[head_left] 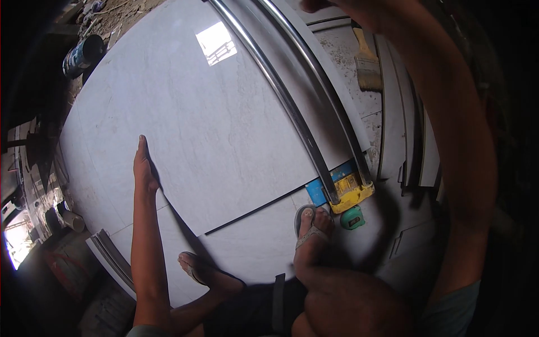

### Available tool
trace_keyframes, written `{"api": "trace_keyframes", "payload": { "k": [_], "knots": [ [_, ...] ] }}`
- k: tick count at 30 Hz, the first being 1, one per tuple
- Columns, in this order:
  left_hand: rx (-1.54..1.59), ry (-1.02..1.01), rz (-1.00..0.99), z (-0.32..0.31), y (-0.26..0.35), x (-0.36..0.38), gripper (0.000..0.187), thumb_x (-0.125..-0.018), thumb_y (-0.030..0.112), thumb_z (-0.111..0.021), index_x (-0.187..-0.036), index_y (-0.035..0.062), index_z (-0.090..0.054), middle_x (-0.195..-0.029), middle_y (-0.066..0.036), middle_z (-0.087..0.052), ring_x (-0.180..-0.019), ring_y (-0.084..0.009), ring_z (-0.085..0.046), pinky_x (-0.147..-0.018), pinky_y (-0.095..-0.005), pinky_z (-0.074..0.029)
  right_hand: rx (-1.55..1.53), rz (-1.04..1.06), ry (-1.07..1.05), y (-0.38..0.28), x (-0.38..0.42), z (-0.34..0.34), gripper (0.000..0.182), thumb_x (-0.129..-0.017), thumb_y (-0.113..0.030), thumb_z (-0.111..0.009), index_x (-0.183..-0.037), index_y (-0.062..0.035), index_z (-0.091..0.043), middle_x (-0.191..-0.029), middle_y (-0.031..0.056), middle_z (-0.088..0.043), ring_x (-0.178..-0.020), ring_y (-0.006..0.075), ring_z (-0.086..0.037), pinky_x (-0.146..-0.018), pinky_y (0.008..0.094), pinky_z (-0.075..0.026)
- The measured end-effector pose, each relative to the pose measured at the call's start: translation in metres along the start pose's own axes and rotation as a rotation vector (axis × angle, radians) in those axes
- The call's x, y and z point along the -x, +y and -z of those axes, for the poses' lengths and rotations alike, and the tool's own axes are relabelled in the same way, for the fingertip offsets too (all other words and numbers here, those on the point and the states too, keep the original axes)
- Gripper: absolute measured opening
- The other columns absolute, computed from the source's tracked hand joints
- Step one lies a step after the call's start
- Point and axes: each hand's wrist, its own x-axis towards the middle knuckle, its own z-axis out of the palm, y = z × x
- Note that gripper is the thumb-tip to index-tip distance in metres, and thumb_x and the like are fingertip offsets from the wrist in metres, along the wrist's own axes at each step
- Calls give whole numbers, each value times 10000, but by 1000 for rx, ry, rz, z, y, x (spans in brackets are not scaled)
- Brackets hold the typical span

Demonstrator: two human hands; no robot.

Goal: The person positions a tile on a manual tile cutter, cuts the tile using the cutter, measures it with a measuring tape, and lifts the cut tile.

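Observation:
A large, glossy, pale tile (168, 112) lies in front of me, under the two chrome rails of a manual tile cutter (303, 135). The cutter's yellow end (352, 194) sits near my foot, with blue parts beside it. My left hand (145, 168) rests along the tile's left side, seen edge-on with its fingers stretched out. Up at the top edge of the view, to the right of the rails, is my right hand (342, 7). It is dark and partly cut off, so its grip is hidden.
A green tape measure (352, 218) lies beside the cutter's yellow end. A wide paintbrush (368, 64) and several tile strips (412, 135) are at the right. A dark can (83, 56) lies at upper left. My sandalled feet (311, 227) are close to the tile's near edge.

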Motion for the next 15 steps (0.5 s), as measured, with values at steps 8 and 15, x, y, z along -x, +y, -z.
{"api": "trace_keyframes", "payload": {
  "k": [8,15],
  "knots": [
    [6,-50,-5,10,-7,-9,820,-1028,589,-501,-1574,-3,-342,-1594,-158,-421,-1432,-306,-452,-1181,-453,-371,155,-180,97,-8,109,2,324,-1023,-254,-507,-1180,5,-621,-784,56,-626,-617,112,-574,-601,274,-471],
    [67,-61,37,10,-10,-12,778,-1029,557,-527,-1564,11,-380,-1569,-144,-461,-1412,-294,-480,-1181,-436,-379,0,-405,326,25,238,-25,582,-902,-234,-635,-1403,55,-571,-772,29,-616,-596,56,-508,-532,214,-417]
  ]
}}
